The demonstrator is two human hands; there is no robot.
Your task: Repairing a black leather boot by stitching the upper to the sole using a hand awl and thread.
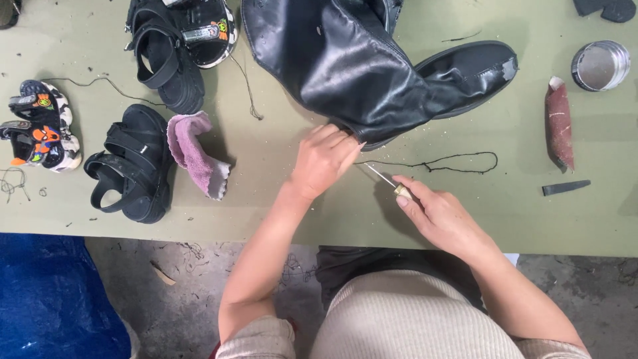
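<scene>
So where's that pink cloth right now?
The pink cloth lies on the left part of the green table, right beside a black sandal and to the left of the person's left hand.

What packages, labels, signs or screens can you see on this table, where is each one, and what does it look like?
Round tin: far right of the table, silvery wall, grey inside, open, no label readable.
Sandal patches: on the strap of a black sandal at top, small, orange and white.
Child's sandal: far left, cartoon patches in orange, blue and white.
No signs or screens.
</scene>
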